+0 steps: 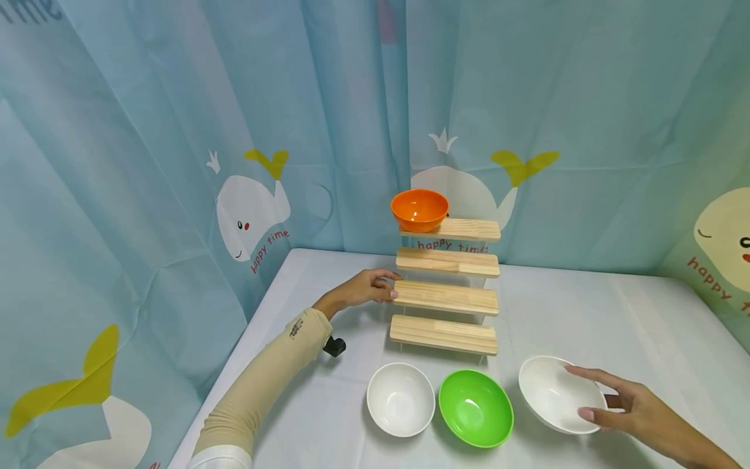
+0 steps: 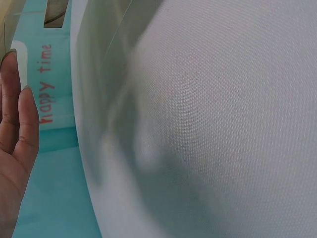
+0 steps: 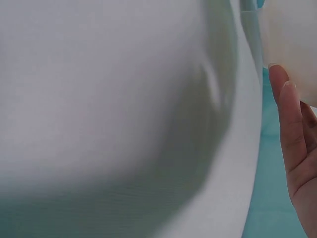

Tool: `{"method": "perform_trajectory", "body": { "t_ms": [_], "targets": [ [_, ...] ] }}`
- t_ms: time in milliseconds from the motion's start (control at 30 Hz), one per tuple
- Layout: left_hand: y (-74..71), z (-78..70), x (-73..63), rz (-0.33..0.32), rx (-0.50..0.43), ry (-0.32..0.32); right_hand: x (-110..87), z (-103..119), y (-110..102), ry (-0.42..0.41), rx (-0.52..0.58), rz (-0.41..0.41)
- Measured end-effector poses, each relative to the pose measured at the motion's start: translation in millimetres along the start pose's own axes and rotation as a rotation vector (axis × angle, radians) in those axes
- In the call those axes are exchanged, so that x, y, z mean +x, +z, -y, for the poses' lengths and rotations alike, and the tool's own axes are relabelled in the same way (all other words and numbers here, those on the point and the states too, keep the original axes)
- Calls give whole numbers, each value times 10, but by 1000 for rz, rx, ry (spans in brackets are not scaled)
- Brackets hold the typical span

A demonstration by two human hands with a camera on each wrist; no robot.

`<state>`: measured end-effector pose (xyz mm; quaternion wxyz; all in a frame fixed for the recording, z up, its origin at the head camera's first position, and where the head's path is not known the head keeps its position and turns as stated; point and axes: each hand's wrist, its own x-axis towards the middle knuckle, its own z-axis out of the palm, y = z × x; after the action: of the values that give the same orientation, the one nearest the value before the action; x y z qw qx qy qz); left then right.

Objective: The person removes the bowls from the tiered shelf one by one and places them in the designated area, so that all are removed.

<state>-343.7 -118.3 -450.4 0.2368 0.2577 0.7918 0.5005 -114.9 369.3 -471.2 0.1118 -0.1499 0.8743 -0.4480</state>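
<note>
My left hand [image 1: 366, 288] holds the left end of a stepped display rack [image 1: 445, 298] with wooden boards, its fingertips and thumb at the second board from the bottom. In the left wrist view, the fingers [image 2: 26, 121] reach up beside a clear side panel. My right hand [image 1: 635, 407] grips a white bowl [image 1: 559, 394] by its right side, the thumb at the near rim. That bowl is tilted, and its pale outer wall [image 3: 294, 44] shows above the fingers in the right wrist view. An orange bowl [image 1: 419, 210] sits on the top board's left end.
Another white bowl [image 1: 401, 399] and a green bowl [image 1: 476, 408] stand side by side in front of the rack. A white cloth covers the table [image 1: 586, 312]. Blue printed curtains [image 1: 363, 130] hang behind and to the left.
</note>
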Motion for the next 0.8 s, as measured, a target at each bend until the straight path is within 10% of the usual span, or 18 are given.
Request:
{"method": "perform_trajectory", "body": {
  "t_ms": [167,533,800],
  "targets": [
    [5,-15,-3,-2,-9,-10,-25,-60,52,-32,83,93],
    [7,-6,5,-2,-20,-9,-35,-130,95,218,246,260],
    [11,-30,-2,3,-37,-10,-57,-169,147,174,301,285]
  ]
}}
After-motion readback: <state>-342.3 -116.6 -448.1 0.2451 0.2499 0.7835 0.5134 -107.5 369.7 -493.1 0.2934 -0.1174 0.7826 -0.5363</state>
